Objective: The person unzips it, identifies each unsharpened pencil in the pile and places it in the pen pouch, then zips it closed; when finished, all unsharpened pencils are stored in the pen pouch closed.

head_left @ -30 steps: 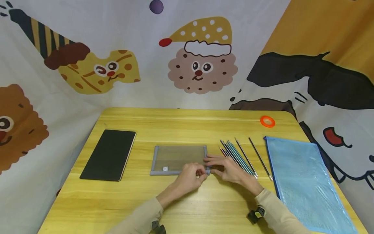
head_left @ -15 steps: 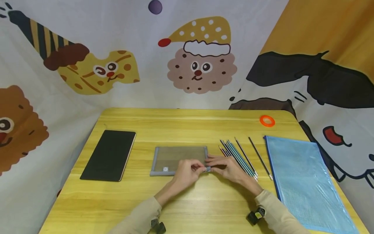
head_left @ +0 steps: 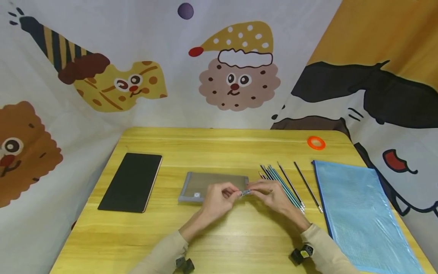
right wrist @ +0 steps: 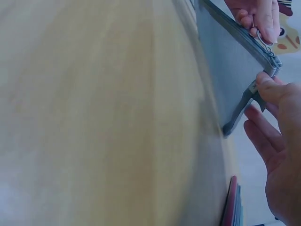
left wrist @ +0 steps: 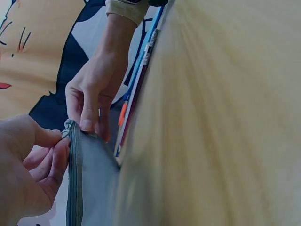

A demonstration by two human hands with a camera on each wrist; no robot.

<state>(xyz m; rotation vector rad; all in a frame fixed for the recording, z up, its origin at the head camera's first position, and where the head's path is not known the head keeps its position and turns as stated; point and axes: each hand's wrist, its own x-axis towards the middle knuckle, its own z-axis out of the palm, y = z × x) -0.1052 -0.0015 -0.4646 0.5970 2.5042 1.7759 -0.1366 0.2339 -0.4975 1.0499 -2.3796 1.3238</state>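
A grey mesh zipper pouch (head_left: 219,179) lies in front of me, its near right corner lifted off the wooden table. My left hand (head_left: 217,199) pinches the zipper pull (right wrist: 264,40) between thumb and finger at the end of the zipper (left wrist: 73,179). Beside it, my right hand (head_left: 273,195) pinches the same corner of the pouch by its grey fabric edging (right wrist: 252,88). In the right wrist view the zipper runs along the pouch's raised edge. A small white label (head_left: 196,195) shows at the pouch's near left.
Several pencils (head_left: 287,186) lie just right of the right hand, with a single dark pencil (head_left: 308,186) beyond them. A blue zip folder (head_left: 362,213) covers the table's right side. A black notebook (head_left: 131,182) lies left, an orange tape roll (head_left: 316,143) at the back right.
The pouch's near right corner has risen from the table, with both hands lifting slightly along with it. The left hand has settled its pinch at the zipper end. The head view has shifted a little.
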